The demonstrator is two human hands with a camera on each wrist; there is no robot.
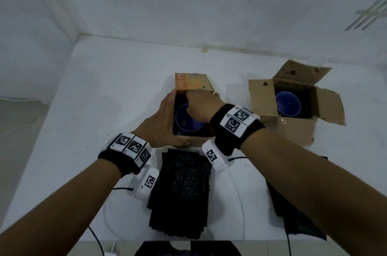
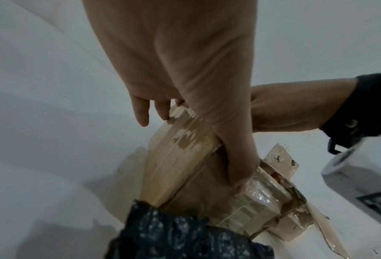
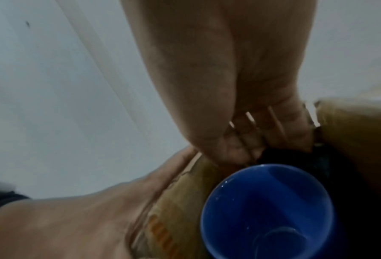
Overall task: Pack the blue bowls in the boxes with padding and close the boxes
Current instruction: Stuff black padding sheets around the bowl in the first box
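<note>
A small cardboard box [image 1: 193, 83] stands mid-table, lined with black padding, and a blue bowl [image 1: 188, 122] sits upright inside. My left hand [image 1: 165, 117] clasps the box's left side; its thumb lies on the near wall and its fingers curl over the taped flap [image 2: 180, 157]. My right hand [image 1: 201, 107] reaches into the far left corner. Its bunched fingertips [image 3: 236, 149] pinch at the dark padding just above the bowl's rim [image 3: 267, 206]. To the right, a second blue bowl [image 1: 288, 104] rests in a second box [image 1: 261, 98] whose flaps are open.
A stack of black padding sheets [image 1: 184, 193] lies on the white table just in front of the centre box. More black padding [image 1: 293, 214] lies at the front right. White walls close off the table's back and left.
</note>
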